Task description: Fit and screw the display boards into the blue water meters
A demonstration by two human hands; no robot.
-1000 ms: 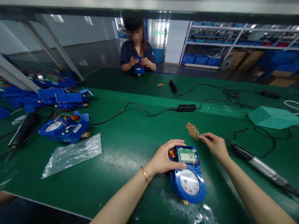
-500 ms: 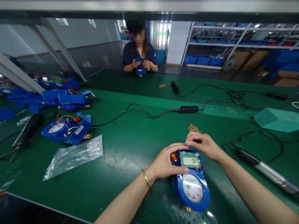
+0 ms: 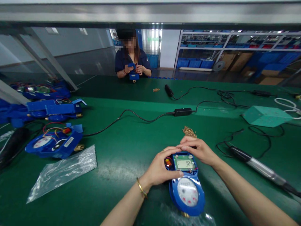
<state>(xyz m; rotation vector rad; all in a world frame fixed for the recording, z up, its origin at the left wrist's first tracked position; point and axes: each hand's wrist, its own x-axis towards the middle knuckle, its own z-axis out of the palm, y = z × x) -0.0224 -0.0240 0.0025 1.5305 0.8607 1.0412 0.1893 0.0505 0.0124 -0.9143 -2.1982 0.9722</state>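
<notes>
A blue water meter (image 3: 199,191) lies on the green table in front of me, its round dial toward me and its lit circuit board with a small LCD (image 3: 185,164) showing beyond. My left hand (image 3: 160,168) grips the meter from the left, thumb across the middle and fingers along the far edge. At that far edge my right hand (image 3: 197,149) is closed, its fingertips pinched beside the left fingertips. Whatever they hold is too small to make out. Just past them lies a heap of small brass-coloured screws (image 3: 188,131).
At left are an opened blue meter with loose wires (image 3: 53,144), a clear plastic bag (image 3: 68,172) and stacked blue meters (image 3: 56,108). An electric screwdriver (image 3: 258,168) and a green box (image 3: 266,116) are at right. Cables cross the table. A co-worker (image 3: 133,66) handles another meter opposite.
The whole view has shifted slightly. My right fingers have flattened and drawn closer to the left fingertips at the meter's far edge. My left hand keeps its hold.
</notes>
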